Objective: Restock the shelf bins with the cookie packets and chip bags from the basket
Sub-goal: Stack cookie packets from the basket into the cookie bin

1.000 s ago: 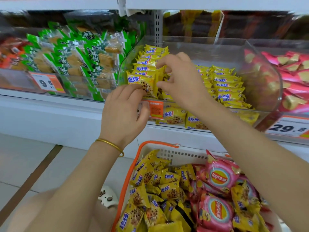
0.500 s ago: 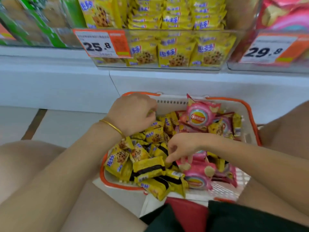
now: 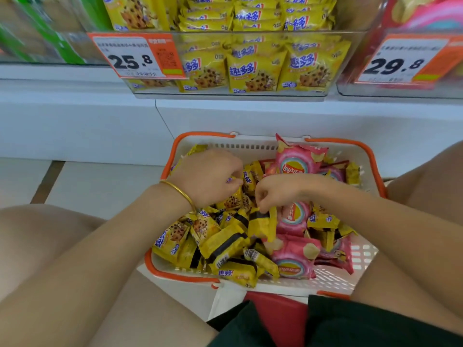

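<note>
Cookie packets [image 3: 220,246] fill the basket [image 3: 370,159] at 6 o'clock, pink chip bags [image 3: 293,166] toward 3. Left hand [image 3: 213,176] curls round a cookie packet [image 3: 248,177], fingertips hidden. Right hand [image 3: 273,194] pinches a yellow packet [image 3: 261,224] by its edge. Shelf bin [image 3: 250,36] at 12 is cut off above, its upper packets blurred.

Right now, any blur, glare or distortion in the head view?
Head view: lighting soft, even, no hard shadows; green packets top left smeared; faint glare on the clear bin front; 29.8 tag leans from wide-angle warp; 25.8 tag and cookie packets read sharp.
</note>
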Motion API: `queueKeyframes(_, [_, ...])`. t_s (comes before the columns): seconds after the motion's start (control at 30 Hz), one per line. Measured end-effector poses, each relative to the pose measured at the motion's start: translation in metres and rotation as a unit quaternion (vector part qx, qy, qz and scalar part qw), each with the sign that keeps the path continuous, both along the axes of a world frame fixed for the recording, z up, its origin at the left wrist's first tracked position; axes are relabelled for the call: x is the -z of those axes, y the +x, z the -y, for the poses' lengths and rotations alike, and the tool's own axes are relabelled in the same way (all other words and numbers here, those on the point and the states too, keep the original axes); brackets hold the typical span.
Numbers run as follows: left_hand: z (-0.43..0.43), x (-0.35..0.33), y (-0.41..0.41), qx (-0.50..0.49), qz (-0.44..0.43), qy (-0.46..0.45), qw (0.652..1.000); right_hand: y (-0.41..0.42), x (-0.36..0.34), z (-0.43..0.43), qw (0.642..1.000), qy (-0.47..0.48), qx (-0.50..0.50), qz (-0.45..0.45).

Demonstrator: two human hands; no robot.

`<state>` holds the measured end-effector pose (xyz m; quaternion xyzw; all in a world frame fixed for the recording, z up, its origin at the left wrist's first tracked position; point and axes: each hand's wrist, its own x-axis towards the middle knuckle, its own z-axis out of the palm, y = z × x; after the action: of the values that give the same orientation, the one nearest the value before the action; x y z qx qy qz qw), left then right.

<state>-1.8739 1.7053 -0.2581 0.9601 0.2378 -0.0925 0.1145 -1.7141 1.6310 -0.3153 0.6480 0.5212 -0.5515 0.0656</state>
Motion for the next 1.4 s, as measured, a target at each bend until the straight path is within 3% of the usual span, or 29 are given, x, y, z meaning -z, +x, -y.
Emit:
queueKeyframes(0.17, [0.015, 0.002, 0.006, 0.008, -0.053, -0.134, 0.990, 0.016, -0.014, -0.007, 0.974, 0.003, 0.216, -0.070])
queueKeyframes(0.23, [0.019, 0.004, 0.009, 0.005, -0.048, -0.141, 0.989, 0.016, -0.018, -0.010, 0.951, -0.006, 0.280, -0.129])
queueKeyframes(0.37, [0.013, 0.004, 0.013, -0.041, 0.036, -0.106, 0.993, 0.013, -0.022, -0.010, 0.920, -0.025, 0.341, -0.192])
queueKeyframes(0.47, [-0.007, 0.000, 0.011, -0.140, 0.074, -0.164, 0.974, 0.016, -0.025, -0.007, 0.906, 0.022, 0.383, -0.181])
queueKeyframes(0.6, [-0.022, -0.010, 0.004, -0.264, 0.134, -0.321, 0.900, 0.019, -0.027, -0.005, 0.901, 0.065, 0.364, -0.227])
queueKeyframes(0.7, [-0.022, -0.016, 0.003, -0.298, 0.172, -0.373, 0.862, 0.012, -0.027, -0.004, 0.881, 0.080, 0.352, -0.306])
queueKeyframes(0.83, [-0.022, -0.024, 0.004, -0.293, 0.206, -0.383, 0.852, 0.005, -0.033, -0.005, 0.856, 0.142, 0.356, -0.348])
queueKeyframes(0.93, [-0.021, -0.027, 0.003, -0.298, 0.221, -0.407, 0.834, 0.005, -0.037, -0.005, 0.833, 0.128, 0.373, -0.389])
queueKeyframes(1.07, [-0.023, -0.032, 0.001, -0.275, 0.200, -0.370, 0.864, 0.002, -0.041, -0.005, 0.828, 0.157, 0.370, -0.391])
queueKeyframes(1.17, [-0.028, -0.038, -0.002, -0.240, 0.179, -0.344, 0.890, 0.002, -0.047, -0.006, 0.862, 0.247, 0.321, -0.307])
queueKeyframes(1.23, [-0.030, -0.045, -0.004, -0.213, 0.214, -0.347, 0.888, -0.002, -0.058, -0.008, 0.877, 0.284, 0.278, -0.270])
queueKeyframes(1.4, [-0.041, -0.081, -0.012, -0.166, 0.415, -0.273, 0.852, -0.016, -0.117, -0.029, 0.860, 0.381, 0.223, -0.257])
